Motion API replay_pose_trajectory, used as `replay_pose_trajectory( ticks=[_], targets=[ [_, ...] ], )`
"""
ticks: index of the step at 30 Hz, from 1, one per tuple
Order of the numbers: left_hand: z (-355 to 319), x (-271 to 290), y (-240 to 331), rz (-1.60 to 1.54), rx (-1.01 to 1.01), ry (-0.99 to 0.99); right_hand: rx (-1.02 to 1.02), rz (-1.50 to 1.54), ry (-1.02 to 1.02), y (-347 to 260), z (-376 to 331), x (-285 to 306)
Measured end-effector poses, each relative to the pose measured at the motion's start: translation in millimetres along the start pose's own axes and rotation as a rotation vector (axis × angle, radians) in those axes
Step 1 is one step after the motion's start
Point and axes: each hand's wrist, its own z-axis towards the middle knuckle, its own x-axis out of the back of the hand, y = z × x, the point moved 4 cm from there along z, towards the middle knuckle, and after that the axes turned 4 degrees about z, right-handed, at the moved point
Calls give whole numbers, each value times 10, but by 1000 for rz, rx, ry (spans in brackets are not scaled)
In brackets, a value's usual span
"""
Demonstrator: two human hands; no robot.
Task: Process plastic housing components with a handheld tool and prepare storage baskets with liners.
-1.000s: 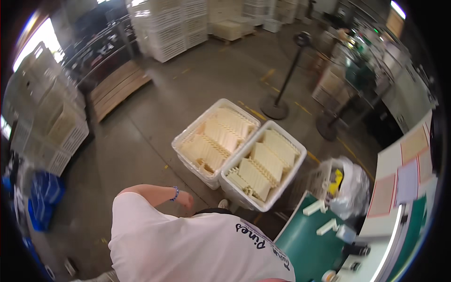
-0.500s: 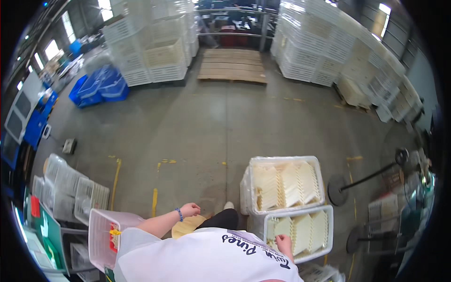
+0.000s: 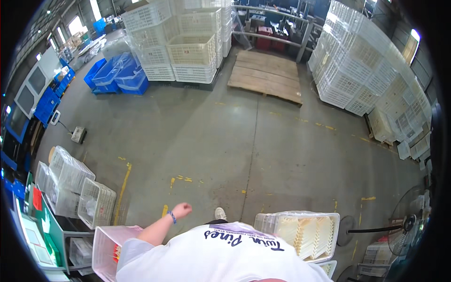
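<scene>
My left hand (image 3: 182, 209), with a blue band at the wrist, hangs over the floor in front of my body. Its fingers are curled in, and nothing shows in them. My right hand is out of view, hidden beyond my white shirt (image 3: 216, 251). To my right stands a white bin (image 3: 337, 230), lined with clear film and filled with rows of stacked thin cream-coloured pieces (image 3: 303, 235). The corner of a second white bin (image 3: 332, 267) shows behind it. At my left is a pink bin (image 3: 104, 251) with something red and yellow inside, partly covered by my sleeve.
White crates (image 3: 97, 202) stand at the left, near a green-topped cart (image 3: 51, 235). A fan (image 3: 405, 225) stands at the right. Ahead lie a wooden pallet (image 3: 265, 75), tall stacks of white crates (image 3: 195, 49), wrapped crates (image 3: 352, 66) and blue bins (image 3: 120, 75).
The view has turned and my body has shifted over the right-hand bins. My right hand has left the view. The tan thing beside my left hand no longer shows.
</scene>
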Motion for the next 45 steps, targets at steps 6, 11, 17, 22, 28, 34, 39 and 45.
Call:
replay_pose_trajectory(
  ticks=[6, 11, 17, 22, 28, 34, 39, 45],
  targets=[
    [1303, 1161, 1228, -286, -84, 165, -69, 80, 121, -1431, 733, 1114],
    [2492, 1413, 2413, -344, -198, -8, -13, -227, -80, -2867, 1837, 1703],
    [3714, 2033, 2677, -140, -46, -31, 34, -234, -41, -4629, 3712, 2716],
    [4475, 2917, 2407, -446, 241, 158, 436, -449, 141, -7090, 4905, 3468],
    [5739, 3656, 1954, -798, 567, 321, 606, -192, 83, -9633, 6033, 3754],
    [7479, 5168, 2511, -504, 219, 299, 502, -302, -259, -10842, 6676, 3514],
    [8195, 6797, 3978, -780, 133, 472, 703, -494, -248, -12005, 7261, 3536],
    [8713, 7493, 4430, -809, 198, 414, 1195, -603, 204, -14050, 7794, 3604]
  ],
)
